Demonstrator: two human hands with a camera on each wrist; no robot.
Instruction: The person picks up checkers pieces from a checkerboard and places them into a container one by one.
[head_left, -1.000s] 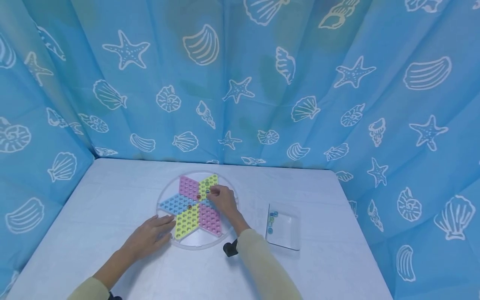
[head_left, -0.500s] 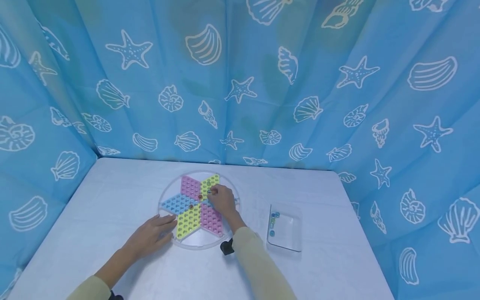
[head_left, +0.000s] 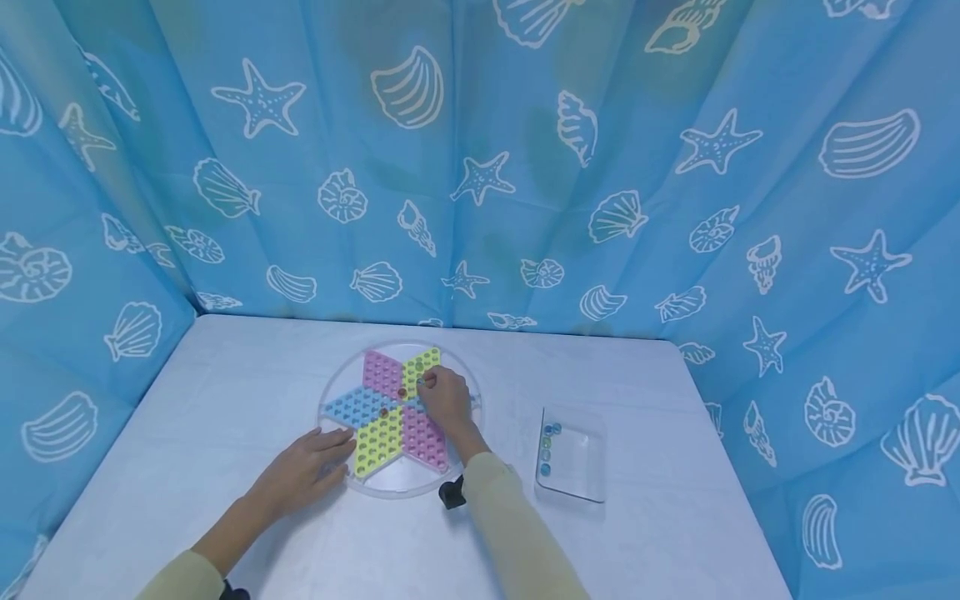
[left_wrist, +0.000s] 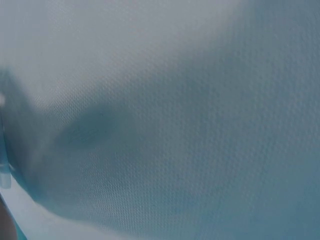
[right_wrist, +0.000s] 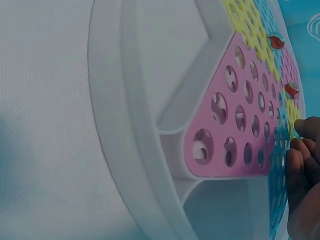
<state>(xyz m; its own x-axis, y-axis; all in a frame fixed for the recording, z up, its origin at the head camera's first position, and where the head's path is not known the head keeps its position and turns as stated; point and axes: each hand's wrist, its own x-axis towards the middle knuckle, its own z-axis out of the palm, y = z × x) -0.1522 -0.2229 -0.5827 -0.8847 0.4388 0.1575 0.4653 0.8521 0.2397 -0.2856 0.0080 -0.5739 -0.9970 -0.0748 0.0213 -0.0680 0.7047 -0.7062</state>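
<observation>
Marble (head_left: 421, 381): was over the far yellow point of the board (head_left: 425, 437).
Right hand (head_left: 447, 400): its grip pinched that marble.
Board: lay on the desk (head_left: 637, 417), two red marbles (right_wrist: 276, 42) near its centre.
Left hand (head_left: 303, 467): grip released, fingers extended at the rim.
Tray (head_left: 581, 467): stood right of the board, holding marbles.
Curtain (head_left: 525, 179): hung behind.

The right hand (head_left: 447, 400) has swung its wrist slightly toward the left edge of the table (head_left: 251, 362). Its sleeve (head_left: 517, 525) went along.
</observation>
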